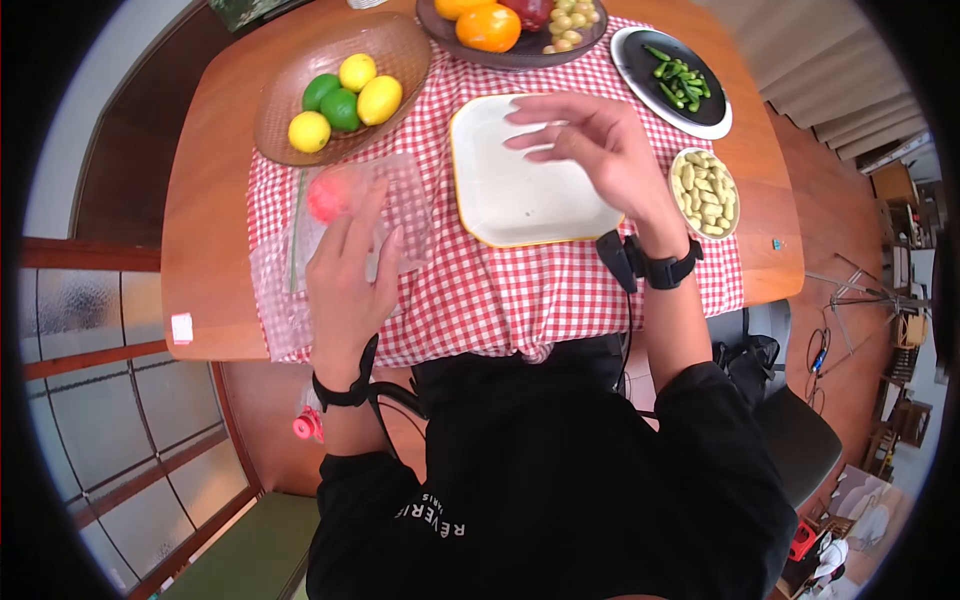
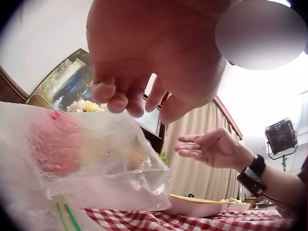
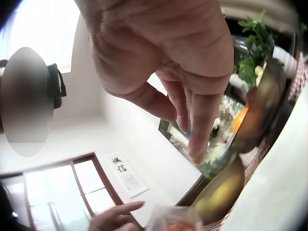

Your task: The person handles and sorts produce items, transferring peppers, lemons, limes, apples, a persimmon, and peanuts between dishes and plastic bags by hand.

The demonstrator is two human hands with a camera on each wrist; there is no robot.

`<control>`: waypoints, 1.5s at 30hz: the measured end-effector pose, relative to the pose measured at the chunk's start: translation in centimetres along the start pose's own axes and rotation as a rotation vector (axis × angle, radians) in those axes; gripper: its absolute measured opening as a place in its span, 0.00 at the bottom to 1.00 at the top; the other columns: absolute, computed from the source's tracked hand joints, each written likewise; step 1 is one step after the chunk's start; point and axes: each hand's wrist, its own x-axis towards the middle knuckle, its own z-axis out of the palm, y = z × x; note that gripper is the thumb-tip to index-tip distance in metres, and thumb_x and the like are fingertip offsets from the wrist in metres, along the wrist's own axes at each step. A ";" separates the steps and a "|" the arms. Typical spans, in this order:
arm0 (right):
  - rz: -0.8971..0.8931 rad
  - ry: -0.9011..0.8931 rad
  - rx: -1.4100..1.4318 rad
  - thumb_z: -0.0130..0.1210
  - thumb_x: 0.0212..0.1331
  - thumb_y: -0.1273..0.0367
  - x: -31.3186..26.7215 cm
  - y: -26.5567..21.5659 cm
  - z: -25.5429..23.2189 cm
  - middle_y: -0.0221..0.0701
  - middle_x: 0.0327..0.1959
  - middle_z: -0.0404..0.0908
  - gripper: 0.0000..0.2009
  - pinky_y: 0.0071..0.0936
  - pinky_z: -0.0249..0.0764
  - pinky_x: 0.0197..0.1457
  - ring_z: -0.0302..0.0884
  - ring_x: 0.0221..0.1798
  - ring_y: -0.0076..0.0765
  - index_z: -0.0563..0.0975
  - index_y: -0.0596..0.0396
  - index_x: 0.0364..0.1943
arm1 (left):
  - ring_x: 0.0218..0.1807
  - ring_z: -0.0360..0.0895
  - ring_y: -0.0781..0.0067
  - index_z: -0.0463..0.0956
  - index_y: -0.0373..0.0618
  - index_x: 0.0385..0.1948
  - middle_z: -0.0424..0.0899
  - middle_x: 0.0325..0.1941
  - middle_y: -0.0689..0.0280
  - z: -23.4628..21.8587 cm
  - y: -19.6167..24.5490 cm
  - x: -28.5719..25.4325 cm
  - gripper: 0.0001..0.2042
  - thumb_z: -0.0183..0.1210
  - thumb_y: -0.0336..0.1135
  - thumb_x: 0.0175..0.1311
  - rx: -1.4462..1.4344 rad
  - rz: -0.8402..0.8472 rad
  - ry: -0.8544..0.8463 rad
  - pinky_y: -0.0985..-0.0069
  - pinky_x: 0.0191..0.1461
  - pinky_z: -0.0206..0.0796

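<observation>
The left hand (image 1: 348,278), loosely extended and empty, is near a clear, wrinkled plastic bag (image 1: 410,220) holding a rounded pinkish-red thing (image 1: 326,198); such slippery film probably needs a light edge pinch. The right hand (image 1: 610,155), relaxed and empty, hovers over a smooth white square yellow-rimmed tray (image 1: 490,190).

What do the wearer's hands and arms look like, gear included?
Left hand and right hand: bare, no gloves or rings visible. Each wrist has a black strap: left strap, right strap. The right also carries a boxy black module with a thin dark cable. Black short sleeves: left sleeve, right sleeve.
</observation>
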 end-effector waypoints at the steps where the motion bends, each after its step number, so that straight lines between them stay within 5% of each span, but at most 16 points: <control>1: -0.020 0.057 -0.095 0.47 0.67 0.82 0.3 -0.2 -1.1 0.46 0.52 0.88 0.19 0.32 0.87 0.57 0.90 0.53 0.41 0.80 0.69 0.59 | 0.42 0.84 0.51 0.77 0.43 0.66 0.85 0.44 0.52 -0.3 0.7 0.2 0.25 0.65 0.27 0.66 -0.018 -0.038 -0.002 0.60 0.45 0.77; 5: -0.109 0.179 -0.502 0.60 0.69 0.68 2.6 -0.9 -4.5 0.43 0.46 0.91 0.17 0.32 0.86 0.49 0.92 0.47 0.38 0.83 0.63 0.57 | 0.41 0.85 0.56 0.78 0.40 0.64 0.85 0.43 0.54 0.0 2.3 1.8 0.23 0.66 0.26 0.66 -0.058 0.008 0.054 0.62 0.44 0.77; 8: -0.177 0.191 -0.887 0.61 0.71 0.67 4.2 -2.5 -5.1 0.41 0.51 0.90 0.17 0.32 0.85 0.54 0.91 0.49 0.37 0.82 0.64 0.58 | 0.40 0.84 0.57 0.79 0.38 0.61 0.85 0.41 0.55 0.6 3.7 3.4 0.21 0.66 0.26 0.65 -0.148 0.043 0.100 0.63 0.43 0.75; 11: -0.250 0.241 -0.857 0.66 0.64 0.62 5.1 -1.7 -5.8 0.45 0.43 0.91 0.21 0.35 0.85 0.49 0.92 0.43 0.42 0.84 0.62 0.56 | 0.39 0.83 0.56 0.80 0.37 0.58 0.85 0.40 0.54 1.5 5.0 5.9 0.19 0.66 0.25 0.65 -0.241 0.006 0.039 0.63 0.42 0.74; 13: -0.285 0.238 -0.814 0.66 0.65 0.62 4.2 -1.7 -5.6 0.44 0.42 0.91 0.20 0.33 0.85 0.47 0.91 0.41 0.40 0.84 0.64 0.55 | 0.38 0.83 0.56 0.81 0.37 0.56 0.84 0.39 0.54 2.2 4.8 7.7 0.18 0.66 0.27 0.65 -0.207 0.037 0.046 0.63 0.43 0.74; 15: -0.126 0.380 -0.326 0.64 0.68 0.63 2.6 -1.4 -5.1 0.43 0.41 0.91 0.19 0.30 0.85 0.44 0.91 0.38 0.37 0.84 0.66 0.53 | 0.37 0.82 0.55 0.81 0.37 0.56 0.83 0.38 0.54 2.9 4.7 9.1 0.17 0.66 0.29 0.65 -0.280 0.021 0.053 0.63 0.42 0.73; 17: -0.116 0.414 -0.246 0.59 0.73 0.66 1.3 -0.9 -5.7 0.41 0.39 0.90 0.15 0.25 0.83 0.40 0.88 0.34 0.31 0.84 0.68 0.50 | 0.37 0.82 0.63 0.81 0.37 0.56 0.85 0.39 0.56 3.6 4.4 10.1 0.18 0.67 0.30 0.65 -0.337 -0.080 -0.016 0.68 0.40 0.74; 20: -0.041 0.399 0.322 0.53 0.75 0.69 -0.1 0.9 -7.1 0.35 0.32 0.88 0.13 0.24 0.79 0.35 0.82 0.27 0.27 0.83 0.68 0.50 | 0.40 0.82 0.73 0.81 0.38 0.58 0.86 0.41 0.60 5.3 4.4 11.2 0.19 0.68 0.31 0.66 -0.713 -0.269 -0.008 0.73 0.40 0.74; 26: -0.100 0.377 0.568 0.50 0.75 0.68 0.4 3.9 -8.8 0.32 0.28 0.83 0.14 0.27 0.76 0.35 0.78 0.27 0.28 0.82 0.66 0.49 | 0.42 0.82 0.76 0.81 0.36 0.59 0.86 0.44 0.62 7.3 3.3 14.9 0.20 0.68 0.32 0.66 -0.799 -0.246 0.049 0.78 0.44 0.77; 28: -0.147 0.377 0.632 0.47 0.75 0.69 0.7 4.8 -8.8 0.33 0.27 0.82 0.14 0.30 0.76 0.35 0.77 0.27 0.30 0.82 0.66 0.46 | 0.43 0.83 0.74 0.80 0.32 0.58 0.88 0.45 0.58 8.2 2.5 16.9 0.23 0.71 0.33 0.64 -0.760 -0.231 0.075 0.76 0.45 0.78; 32: -0.246 0.394 0.770 0.41 0.59 0.74 -0.6 7.8 -8.3 0.43 0.24 0.77 0.09 0.35 0.74 0.36 0.73 0.26 0.41 0.74 0.61 0.28 | 0.45 0.86 0.62 0.79 0.32 0.60 0.89 0.47 0.51 11.2 -0.6 20.6 0.28 0.73 0.40 0.60 -0.488 -0.191 0.100 0.66 0.49 0.80; 34: -0.206 0.420 0.602 0.40 0.50 0.72 -1.2 7.9 -8.1 0.44 0.25 0.72 0.04 0.39 0.71 0.38 0.69 0.28 0.45 0.65 0.53 0.21 | 0.49 0.86 0.50 0.78 0.33 0.62 0.89 0.48 0.44 11.9 -1.5 22.4 0.34 0.73 0.48 0.57 0.040 -0.053 0.078 0.54 0.58 0.76; 38: -0.091 0.459 0.679 0.41 0.52 0.72 -0.7 7.4 -7.7 0.42 0.25 0.72 0.05 0.39 0.71 0.39 0.70 0.29 0.43 0.67 0.55 0.23 | 0.55 0.84 0.43 0.77 0.40 0.66 0.88 0.52 0.42 13.7 -1.9 24.2 0.37 0.72 0.55 0.57 0.333 -0.080 -0.040 0.55 0.67 0.70; 41: -0.049 0.449 0.876 0.40 0.53 0.73 -0.7 7.1 -8.5 0.43 0.25 0.76 0.07 0.37 0.74 0.39 0.72 0.28 0.43 0.70 0.58 0.25 | 0.55 0.84 0.42 0.78 0.42 0.65 0.88 0.54 0.43 13.8 -1.5 24.6 0.36 0.72 0.55 0.56 0.384 -0.182 -0.191 0.55 0.65 0.72; 45: -0.034 0.482 0.860 0.41 0.56 0.73 -0.5 7.5 -9.1 0.40 0.27 0.76 0.07 0.37 0.75 0.38 0.73 0.28 0.41 0.71 0.57 0.27 | 0.54 0.84 0.42 0.80 0.42 0.63 0.88 0.54 0.45 13.0 -1.5 24.4 0.35 0.74 0.53 0.54 0.268 -0.189 -0.159 0.54 0.64 0.73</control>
